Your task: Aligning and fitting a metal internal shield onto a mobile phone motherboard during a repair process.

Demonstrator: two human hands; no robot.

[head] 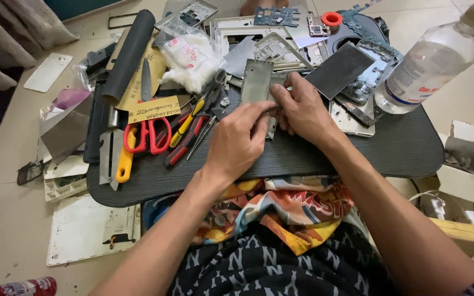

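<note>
The grey metal frame (257,82), a long flat plate that looks like the inner chassis of a phone, stands tilted on the dark worktop (390,148), and everything else is easiest placed from it. In the head view, the right hand (303,107) grips the frame's lower right edge, fingers (283,93) curled and pressed against it. The left hand (237,140) comes in just below the frame, its fingers (261,112) pinching the lower edge, perhaps with a thin part caught between them; the hands hide that spot, so I cannot tell exactly.

Left of the frame lie yellow-handled pliers (193,118), and further left red-handled scissors (145,137). Up and to the left sits a clear bag of white cotton (190,55). Right of the frame rests a dark grey rectangular plate (340,68), and well to the right a clear plastic bottle (432,63) lies tilted. Behind the frame are more stripped frames and circuit boards.

As a judgement, the step in hand is prising or peeling something off the frame's bottom end. The next move calls for a steady hold from the right hand while the left pulls slowly along the edge, so the thin metal does not bend.
</note>
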